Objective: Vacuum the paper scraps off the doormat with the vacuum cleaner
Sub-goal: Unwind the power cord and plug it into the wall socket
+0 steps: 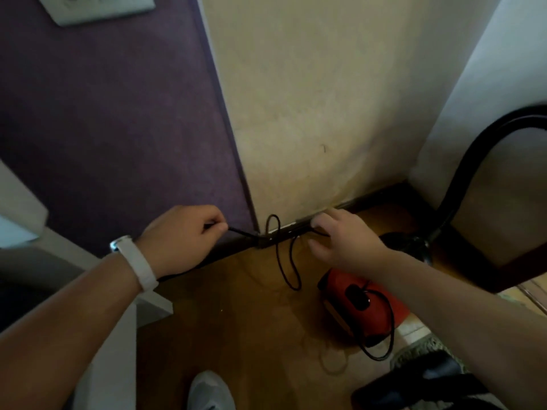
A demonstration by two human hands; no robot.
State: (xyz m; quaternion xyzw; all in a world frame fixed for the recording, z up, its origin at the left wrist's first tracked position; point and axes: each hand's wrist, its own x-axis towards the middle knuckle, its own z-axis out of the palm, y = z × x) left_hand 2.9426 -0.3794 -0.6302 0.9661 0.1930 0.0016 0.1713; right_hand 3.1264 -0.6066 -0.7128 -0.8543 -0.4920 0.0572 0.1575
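A person stands at the corner where a purple wall [103, 128] meets a cream wall [325, 99], working on a wooden floor [236, 321] to ready a red vacuum cleaner [334, 281], which lies on its side below the right forearm with its black hose [461, 179] arching up at the right edge. The hands are well apart, both on the black power cord [278, 255]. The left hand [180, 235], with a white wristband [139, 261], pinches the cord between thumb and fingers. The right hand [346, 241] curls its fingers over the cord beside the skirting, and a slack loop hangs between the two. This looks like freeing the cord before plugging in; a white wall plate [100, 7] sits high on the purple wall, and whether it is a socket cannot be told. To do the step well, the loop should be drawn out gently so it does not knot, and the cord kept clear of the hose and the person's shoe [207, 392]. A fringed edge at the lower right may be the doormat [414, 353]; no paper scraps can be made out.
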